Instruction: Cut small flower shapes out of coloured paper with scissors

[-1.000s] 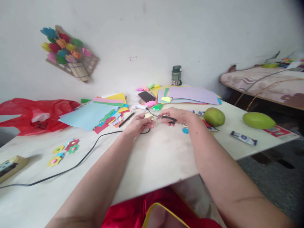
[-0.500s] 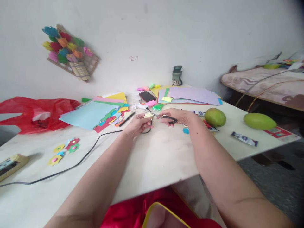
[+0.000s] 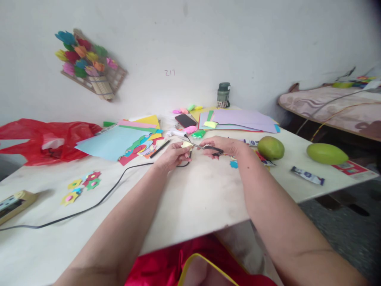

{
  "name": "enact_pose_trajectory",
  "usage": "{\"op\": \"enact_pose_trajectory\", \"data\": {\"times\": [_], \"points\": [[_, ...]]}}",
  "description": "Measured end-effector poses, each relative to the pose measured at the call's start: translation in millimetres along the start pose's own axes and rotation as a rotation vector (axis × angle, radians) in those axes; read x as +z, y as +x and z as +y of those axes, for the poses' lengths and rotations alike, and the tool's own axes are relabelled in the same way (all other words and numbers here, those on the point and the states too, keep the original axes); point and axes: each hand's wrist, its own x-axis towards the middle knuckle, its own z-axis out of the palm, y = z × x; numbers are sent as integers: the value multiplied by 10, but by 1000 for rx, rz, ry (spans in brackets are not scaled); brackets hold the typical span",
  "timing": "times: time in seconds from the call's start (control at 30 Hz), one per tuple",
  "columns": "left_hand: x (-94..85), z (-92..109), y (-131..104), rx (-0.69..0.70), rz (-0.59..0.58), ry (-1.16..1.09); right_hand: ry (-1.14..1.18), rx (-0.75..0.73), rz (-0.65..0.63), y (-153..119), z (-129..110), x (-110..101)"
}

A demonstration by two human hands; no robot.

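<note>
Above the middle of the white table (image 3: 205,198), my left hand (image 3: 172,157) pinches a small pale yellow paper piece (image 3: 186,145). My right hand (image 3: 218,147) is closed around black-handled scissors (image 3: 213,149). Their blades point left and meet the paper's right side. A white glue gun (image 3: 175,133) lies just behind my left hand, and a black stick (image 3: 160,149) lies to its left. Small blue paper (image 3: 233,164) sits below my right wrist. Paper flowers (image 3: 93,182) lie at the left.
Coloured sheets (image 3: 110,139) and a red bag (image 3: 53,141) cover the back left. Purple sheets (image 3: 244,120), a phone (image 3: 185,120) and a dark bottle (image 3: 223,95) stand or lie behind. Two green fruits (image 3: 270,147) are at right. A black cable (image 3: 101,200) crosses the left side.
The whole view has shifted very slightly. Both hands keep nearly the same pose around the paper and scissors.
</note>
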Motion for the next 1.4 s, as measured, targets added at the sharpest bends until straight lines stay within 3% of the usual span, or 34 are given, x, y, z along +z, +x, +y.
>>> {"op": "enact_pose_trajectory", "data": {"times": [1.4], "points": [[0,4,8,23,-8,12,-24,12,15,-22,-22,17]]}}
